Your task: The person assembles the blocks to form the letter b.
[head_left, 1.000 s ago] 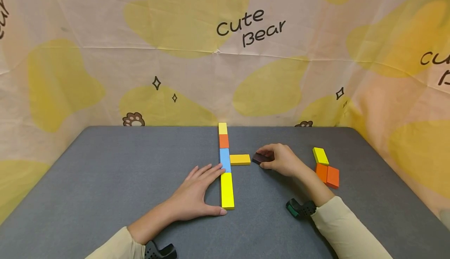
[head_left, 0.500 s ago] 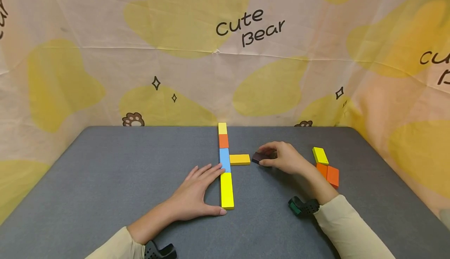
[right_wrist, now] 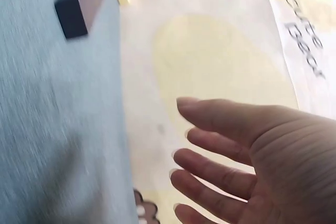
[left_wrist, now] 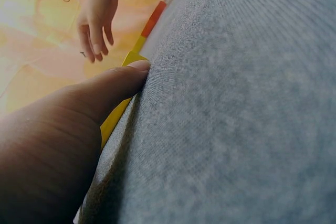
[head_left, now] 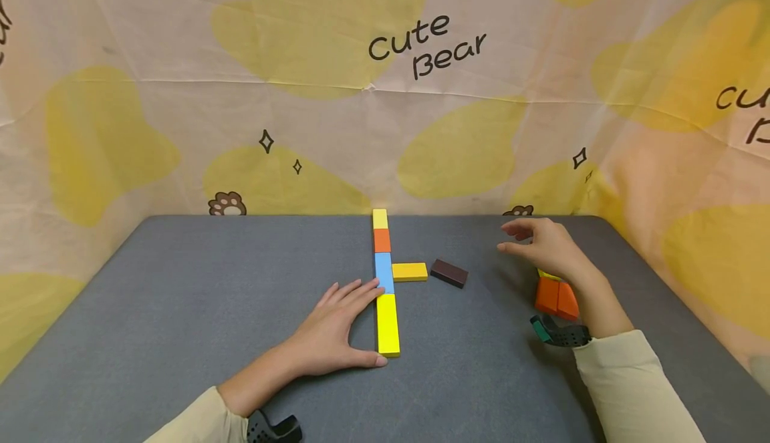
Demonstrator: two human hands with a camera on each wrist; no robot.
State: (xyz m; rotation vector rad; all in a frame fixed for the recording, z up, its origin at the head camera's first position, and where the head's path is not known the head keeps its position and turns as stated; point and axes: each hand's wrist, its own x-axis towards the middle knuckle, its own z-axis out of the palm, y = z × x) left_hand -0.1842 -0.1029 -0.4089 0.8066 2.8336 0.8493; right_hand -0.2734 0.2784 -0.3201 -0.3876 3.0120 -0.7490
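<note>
A row of blocks runs away from the person: a long yellow block [head_left: 388, 326] nearest, then a blue block [head_left: 384, 272], an orange block [head_left: 381, 240] and a pale yellow block [head_left: 380, 219]. My left hand [head_left: 327, 336] rests beside it with fingers spread, fingertips at the blue block and thumb at the yellow block's near end. An amber block [head_left: 410, 272] juts right from the blue one. Just past its end lies a dark brown block [head_left: 449, 273], slightly askew and apart from it. My right hand [head_left: 544, 246] hovers to the right, holding nothing, fingers loosely bent.
Under the right forearm lie two orange blocks [head_left: 547, 295] side by side and a yellow block [head_left: 546, 274], mostly hidden by the hand. The grey table [head_left: 198, 296] ends at a patterned cloth backdrop [head_left: 325, 122].
My right hand has let go of the dark brown block and moved right and up, over the loose blocks. The brown block stays on the table. My left hand has not moved.
</note>
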